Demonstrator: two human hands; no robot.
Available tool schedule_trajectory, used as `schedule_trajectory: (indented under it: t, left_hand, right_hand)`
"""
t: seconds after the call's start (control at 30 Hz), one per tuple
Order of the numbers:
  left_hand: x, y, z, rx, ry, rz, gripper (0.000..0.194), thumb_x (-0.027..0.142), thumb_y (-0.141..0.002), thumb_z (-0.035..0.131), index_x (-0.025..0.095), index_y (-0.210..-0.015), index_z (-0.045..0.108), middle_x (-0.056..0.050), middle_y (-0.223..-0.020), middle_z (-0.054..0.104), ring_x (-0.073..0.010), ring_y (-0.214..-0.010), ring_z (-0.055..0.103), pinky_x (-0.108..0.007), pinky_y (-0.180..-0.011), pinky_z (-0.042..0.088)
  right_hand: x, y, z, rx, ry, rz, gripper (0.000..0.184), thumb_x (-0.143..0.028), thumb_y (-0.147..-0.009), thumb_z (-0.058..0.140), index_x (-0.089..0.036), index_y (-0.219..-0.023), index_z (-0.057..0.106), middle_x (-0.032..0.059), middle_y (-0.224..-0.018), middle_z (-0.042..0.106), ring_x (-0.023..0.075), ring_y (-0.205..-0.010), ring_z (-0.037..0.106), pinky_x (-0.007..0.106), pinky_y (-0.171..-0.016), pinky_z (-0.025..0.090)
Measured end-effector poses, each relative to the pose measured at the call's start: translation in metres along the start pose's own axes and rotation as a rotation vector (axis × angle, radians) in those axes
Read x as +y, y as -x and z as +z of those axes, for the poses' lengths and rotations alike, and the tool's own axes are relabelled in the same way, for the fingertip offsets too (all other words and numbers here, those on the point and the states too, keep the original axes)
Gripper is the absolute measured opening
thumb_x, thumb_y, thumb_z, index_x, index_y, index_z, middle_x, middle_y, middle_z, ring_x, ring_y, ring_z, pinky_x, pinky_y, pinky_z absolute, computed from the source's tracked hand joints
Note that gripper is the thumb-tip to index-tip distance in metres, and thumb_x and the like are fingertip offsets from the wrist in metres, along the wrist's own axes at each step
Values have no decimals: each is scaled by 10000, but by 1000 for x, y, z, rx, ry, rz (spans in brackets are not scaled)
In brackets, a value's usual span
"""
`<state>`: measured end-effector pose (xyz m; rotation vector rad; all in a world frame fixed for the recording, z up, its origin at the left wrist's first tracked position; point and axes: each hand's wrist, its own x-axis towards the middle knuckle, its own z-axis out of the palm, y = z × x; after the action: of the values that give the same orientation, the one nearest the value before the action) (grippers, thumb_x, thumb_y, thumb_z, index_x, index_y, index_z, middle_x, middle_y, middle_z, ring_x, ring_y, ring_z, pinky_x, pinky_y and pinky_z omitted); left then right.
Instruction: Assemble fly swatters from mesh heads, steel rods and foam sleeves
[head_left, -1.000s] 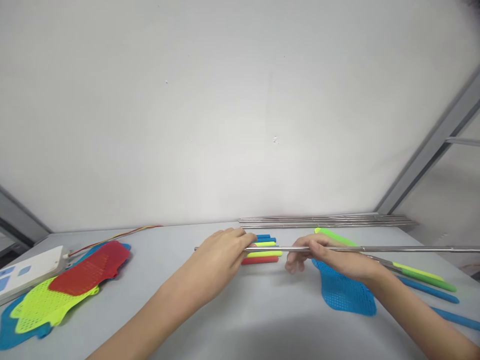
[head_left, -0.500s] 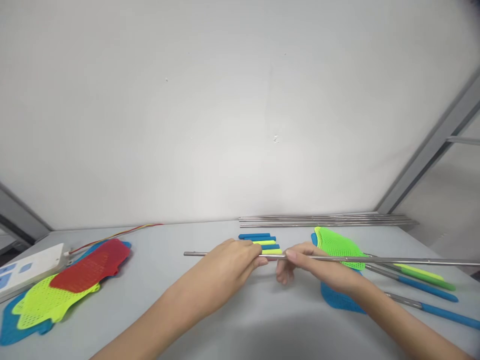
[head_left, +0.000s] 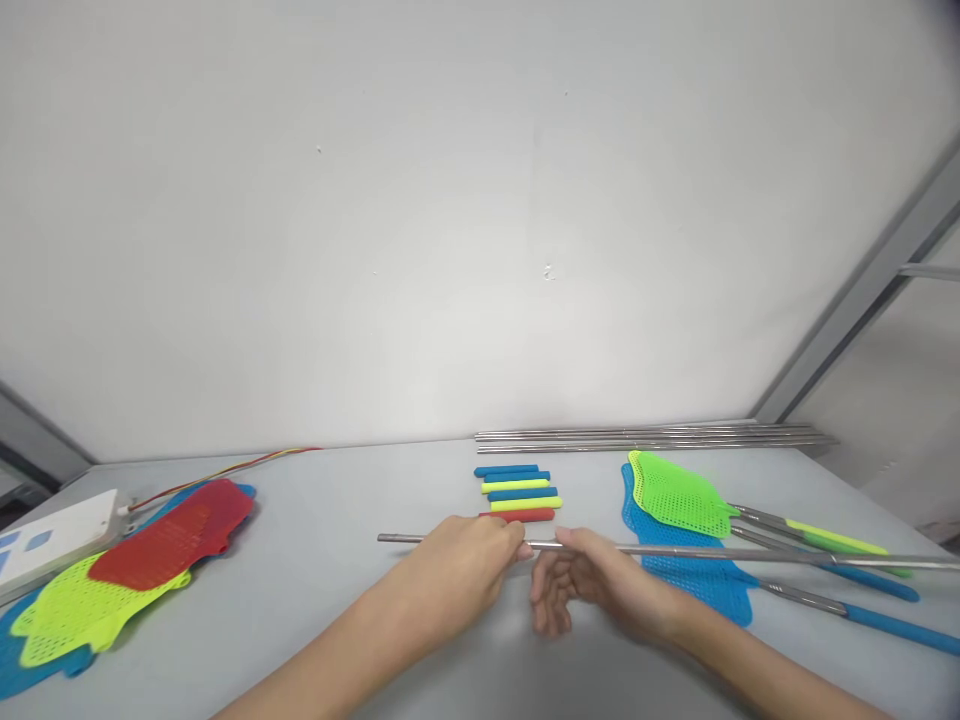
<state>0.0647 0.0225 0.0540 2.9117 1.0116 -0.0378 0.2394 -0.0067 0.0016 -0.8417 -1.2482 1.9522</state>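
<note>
A thin telescopic metal rod (head_left: 712,553) runs level across the front of the table, its left end sticking out past my left hand. My left hand (head_left: 469,555) is closed round it, with the fingertips hidden beneath. Close to its right, my right hand (head_left: 592,580) has the thumb along the rod, which passes between thumb and palm; the other fingers hang loosely curled below it. Just beyond my hands lies a red handle sleeve (head_left: 529,515), in a row with yellow sleeves (head_left: 525,504) and blue sleeves (head_left: 517,470).
Several metal rods (head_left: 652,440) lie along the wall. To the right are fly swatters with a green head (head_left: 679,495) and blue heads (head_left: 705,585). At left, loose red (head_left: 176,535), yellow (head_left: 75,610) and blue swatter heads overlap beside a white power strip (head_left: 64,535).
Both hands and the rod have come lower and nearer to me, so the red sleeve shows. My right hand's fingers have dropped further below the rod.
</note>
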Motion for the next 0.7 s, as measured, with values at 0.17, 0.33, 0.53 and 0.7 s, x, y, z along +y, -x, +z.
schedule_trajectory:
  t: [0.17,0.33,0.53,0.7]
  left_hand:
    - [2,-4,10,-23,32,-10,229,132,-817,311,182,-643,451,9,-587,572,-144,-491,529,-240,-418,219]
    - [10,-5,15,-27,100,-34,270,148,-832,269,180,-643,459,14,-590,559,-125,-468,503,-233,-417,220]
    - [11,-4,26,-10,57,-27,246,130,-819,262,179,-675,455,3,-589,548,-131,-495,505,-244,-434,214]
    - [13,1,29,-60,9,-11,154,66,-712,352,190,-688,440,15,-610,566,-138,-484,520,-242,-421,230]
  right_hand:
    - [13,1,-2,21,-62,16,537,-430,-810,199,-74,-701,587,112,-603,611,154,-545,545,267,-537,348]
    - [19,0,-6,9,-63,-7,628,-459,-824,144,-61,-645,596,113,-575,593,153,-544,539,268,-537,354]
    - [16,1,-7,-73,-22,-21,692,-491,-829,99,-53,-671,611,124,-598,599,149,-551,527,285,-564,367]
    - [16,2,-2,-150,-91,11,712,-479,-827,76,-54,-629,612,138,-585,598,152,-538,531,283,-553,377]
